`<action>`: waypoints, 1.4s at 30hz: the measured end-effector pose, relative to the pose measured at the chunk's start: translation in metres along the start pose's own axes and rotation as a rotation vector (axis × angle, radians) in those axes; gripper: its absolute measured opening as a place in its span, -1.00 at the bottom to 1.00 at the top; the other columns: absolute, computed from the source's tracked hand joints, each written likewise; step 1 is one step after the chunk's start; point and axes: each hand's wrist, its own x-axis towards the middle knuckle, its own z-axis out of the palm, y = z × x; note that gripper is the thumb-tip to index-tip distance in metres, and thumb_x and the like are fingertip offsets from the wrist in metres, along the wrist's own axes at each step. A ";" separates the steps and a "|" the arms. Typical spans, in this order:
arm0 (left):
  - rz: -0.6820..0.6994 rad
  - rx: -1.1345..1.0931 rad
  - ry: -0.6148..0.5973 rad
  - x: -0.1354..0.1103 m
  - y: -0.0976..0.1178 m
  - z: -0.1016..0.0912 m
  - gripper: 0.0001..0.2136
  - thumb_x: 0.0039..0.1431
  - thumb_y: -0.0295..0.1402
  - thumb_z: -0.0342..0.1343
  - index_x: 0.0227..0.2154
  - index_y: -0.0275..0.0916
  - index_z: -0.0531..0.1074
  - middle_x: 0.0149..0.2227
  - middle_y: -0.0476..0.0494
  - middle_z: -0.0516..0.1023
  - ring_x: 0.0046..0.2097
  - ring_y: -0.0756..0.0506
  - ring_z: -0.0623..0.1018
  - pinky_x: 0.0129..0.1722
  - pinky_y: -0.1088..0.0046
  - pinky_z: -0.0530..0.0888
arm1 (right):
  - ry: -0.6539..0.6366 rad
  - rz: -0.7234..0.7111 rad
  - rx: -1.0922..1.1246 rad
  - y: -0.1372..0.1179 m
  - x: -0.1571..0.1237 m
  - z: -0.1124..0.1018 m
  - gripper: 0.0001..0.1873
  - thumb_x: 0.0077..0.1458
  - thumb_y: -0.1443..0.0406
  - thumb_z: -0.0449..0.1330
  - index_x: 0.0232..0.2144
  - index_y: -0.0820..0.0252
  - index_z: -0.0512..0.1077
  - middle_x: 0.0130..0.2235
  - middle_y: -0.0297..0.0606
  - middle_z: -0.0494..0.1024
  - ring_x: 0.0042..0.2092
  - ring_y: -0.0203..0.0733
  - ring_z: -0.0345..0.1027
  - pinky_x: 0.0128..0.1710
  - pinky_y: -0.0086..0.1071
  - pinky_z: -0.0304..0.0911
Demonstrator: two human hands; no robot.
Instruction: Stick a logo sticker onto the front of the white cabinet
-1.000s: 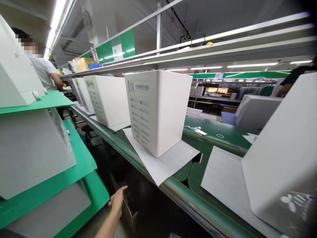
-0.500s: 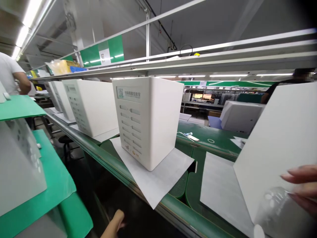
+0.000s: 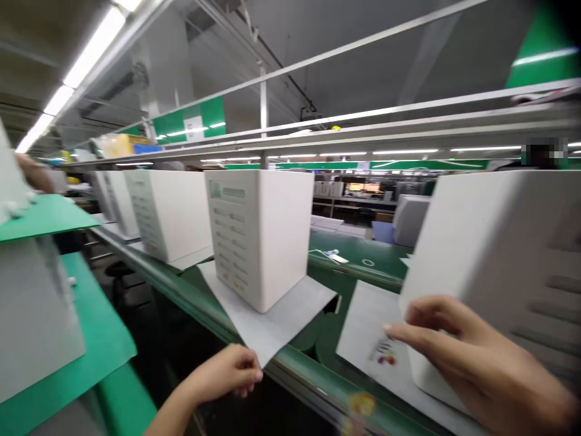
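Note:
My right hand [image 3: 476, 357] is in front of the nearest white cabinet [image 3: 436, 242], with thumb and finger pinched together. At its fingertips hangs a small clear sticker [image 3: 385, 352] with dark print and red and yellow marks, blurred by motion. My left hand [image 3: 229, 372] is lower left, fingers curled, close to the front corner of a grey-white sheet [image 3: 290, 321]; whatever it holds, if anything, is hidden. On that sheet stands another white cabinet [image 3: 284, 242] with two columns of slots and a printed label.
More white cabinets [image 3: 181, 212] line the green conveyor [image 3: 209, 321] to the left. Green-padded shelves [image 3: 104, 327] with white parts stand at the left edge. A long rack [image 3: 318, 136] runs overhead. A blurred yellowish patch [image 3: 362, 402] shows at bottom centre.
My view has turned right. My right hand has moved left across the cabinet front with the clear sticker. My left hand has risen toward the sheet's corner.

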 end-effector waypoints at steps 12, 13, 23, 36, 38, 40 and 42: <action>1.137 0.334 0.182 -0.052 0.246 0.071 -0.86 0.00 -0.37 0.23 -0.47 -0.26 0.36 -0.36 0.00 0.42 -0.29 0.03 0.41 -0.31 0.56 0.32 | -0.140 0.122 -0.056 -0.020 -0.013 -0.055 -0.84 0.09 0.50 -0.03 -0.31 0.18 0.24 -0.30 -0.26 0.31 -0.40 -0.35 0.23 -0.42 -0.51 0.23; 1.153 0.370 0.172 -0.049 0.249 0.078 -0.87 0.02 -0.39 0.21 -0.47 -0.27 0.35 -0.37 0.00 0.42 -0.30 0.03 0.40 -0.32 0.56 0.32 | -0.133 0.138 -0.049 -0.020 -0.016 -0.058 -0.84 0.09 0.50 -0.03 -0.32 0.18 0.24 -0.31 -0.27 0.31 -0.39 -0.35 0.24 -0.42 -0.51 0.23; 1.278 0.543 0.388 -0.038 0.270 0.109 -0.97 0.12 -0.48 0.07 -0.36 -0.29 0.40 -0.34 -0.05 0.40 -0.39 0.07 0.41 -0.41 0.58 0.35 | 0.095 0.244 -0.093 -0.017 -0.071 -0.080 -0.63 0.10 0.45 0.07 -0.04 0.06 0.24 0.14 -0.16 0.12 0.04 -0.14 0.21 -0.01 -0.24 0.27; 1.218 0.135 0.458 -0.011 0.283 0.133 -0.95 0.04 -0.39 0.16 -0.47 -0.22 0.50 -0.39 -0.06 0.41 -0.35 0.04 0.42 -0.40 0.56 0.40 | 0.783 1.118 0.944 0.010 -0.170 0.012 -0.60 0.02 -0.01 0.18 -0.24 0.15 0.52 -0.05 -0.14 0.33 -0.10 -0.11 0.28 -0.06 -0.23 0.26; 1.192 0.091 0.446 -0.005 0.282 0.136 -0.96 0.04 -0.39 0.17 -0.46 -0.21 0.49 -0.38 -0.05 0.41 -0.34 0.04 0.42 -0.41 0.57 0.40 | 0.841 1.116 0.948 0.008 -0.167 0.006 -0.66 -0.03 0.03 0.24 -0.32 0.14 0.55 -0.13 -0.17 0.34 -0.18 -0.18 0.29 -0.14 -0.30 0.30; 1.166 0.041 0.436 -0.001 0.280 0.138 -0.97 0.03 -0.39 0.18 -0.45 -0.21 0.49 -0.38 -0.05 0.41 -0.35 0.05 0.42 -0.43 0.59 0.39 | 0.871 1.142 0.965 0.009 -0.168 0.001 -0.70 -0.11 0.07 0.31 -0.38 0.13 0.56 -0.15 -0.19 0.33 -0.21 -0.22 0.28 -0.18 -0.36 0.32; 1.141 -0.001 0.437 0.004 0.278 0.139 -0.96 0.03 -0.39 0.18 -0.47 -0.23 0.49 -0.39 -0.04 0.41 -0.37 0.06 0.41 -0.47 0.61 0.36 | 0.886 1.185 0.999 0.011 -0.172 -0.001 -0.72 -0.20 0.12 0.38 -0.39 0.12 0.56 -0.14 -0.21 0.33 -0.20 -0.23 0.29 -0.20 -0.40 0.33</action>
